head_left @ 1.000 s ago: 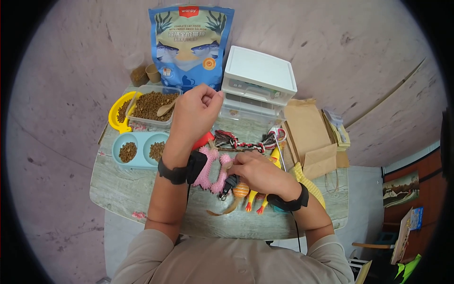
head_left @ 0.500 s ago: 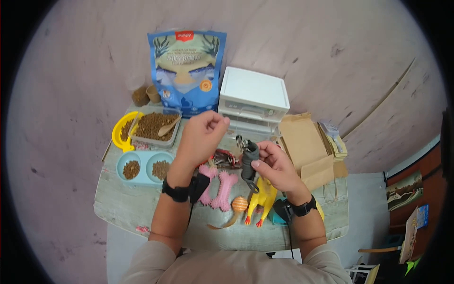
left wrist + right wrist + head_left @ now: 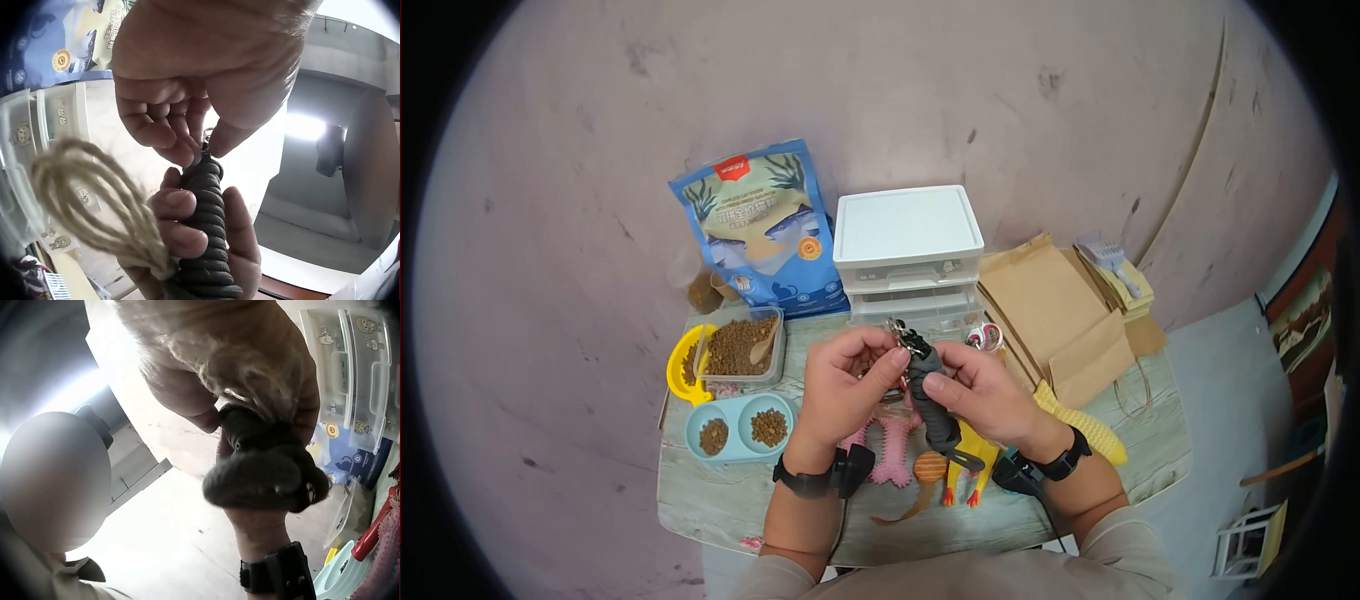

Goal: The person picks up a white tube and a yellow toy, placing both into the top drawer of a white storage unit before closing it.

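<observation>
In front of the chest, a dark grey rope leash [image 3: 930, 395] is wound into a tight bundle with a metal clip at its upper end. My right hand [image 3: 1005, 400] grips the coils, fingers wrapped round them in the left wrist view. At the clip end, my left hand [image 3: 840, 385] pinches the metal part between thumb and fingertips. A loop of beige twine [image 3: 137, 231] sticks out beside the coils [image 3: 209, 231]. Below the hands lie a pink spiky bone toy [image 3: 892, 455], an orange striped ball [image 3: 930, 466] with a tail, and a yellow rubber chicken [image 3: 975, 455].
White drawers [image 3: 908, 225] and a blue cat food bag [image 3: 765, 235] stand at the back. On the left are a tub of kibble [image 3: 735, 345], a yellow scoop [image 3: 677, 375] and a blue double bowl [image 3: 740, 425]. Paper bags [image 3: 1050, 310] and a litter scoop [image 3: 1112, 260] lie right.
My right hand has lifted the leash from among the toys and brought it up and left. My left hand has moved in to pinch its clip end. The head view has shifted.
</observation>
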The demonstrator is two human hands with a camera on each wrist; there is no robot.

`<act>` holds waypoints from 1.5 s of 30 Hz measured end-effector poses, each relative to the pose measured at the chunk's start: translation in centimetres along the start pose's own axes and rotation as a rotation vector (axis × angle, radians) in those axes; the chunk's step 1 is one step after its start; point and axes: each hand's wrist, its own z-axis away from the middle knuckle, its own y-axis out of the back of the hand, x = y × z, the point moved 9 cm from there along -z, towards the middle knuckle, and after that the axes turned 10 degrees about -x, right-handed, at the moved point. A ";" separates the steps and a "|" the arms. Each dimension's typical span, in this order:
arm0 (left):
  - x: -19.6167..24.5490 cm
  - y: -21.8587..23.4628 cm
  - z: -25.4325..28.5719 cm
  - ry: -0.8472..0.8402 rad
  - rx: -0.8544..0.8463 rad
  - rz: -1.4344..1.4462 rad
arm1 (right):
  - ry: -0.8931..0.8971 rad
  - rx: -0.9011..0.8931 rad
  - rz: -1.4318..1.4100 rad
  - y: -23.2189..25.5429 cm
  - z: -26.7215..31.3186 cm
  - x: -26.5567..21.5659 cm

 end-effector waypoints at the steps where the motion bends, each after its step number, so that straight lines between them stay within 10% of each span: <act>1: -0.1 -0.4 0.1 0.008 -0.039 0.078 | -0.012 0.011 -0.002 0.0 0.1 0.1; 5: -0.2 -0.7 0.2 -0.006 -0.015 0.081 | -0.026 0.036 0.031 -0.1 0.3 -0.2; 7: -0.5 -0.3 0.2 -0.026 -0.018 -0.013 | 0.011 0.141 0.719 -0.1 0.8 -2.3; 10: -0.1 -0.5 0.3 -0.017 -0.032 -0.066 | 0.176 0.198 0.968 -0.8 1.1 -3.8; 45: 0.1 -1.2 0.3 0.024 -0.043 0.120 | 0.216 0.170 0.243 -0.2 0.8 -2.0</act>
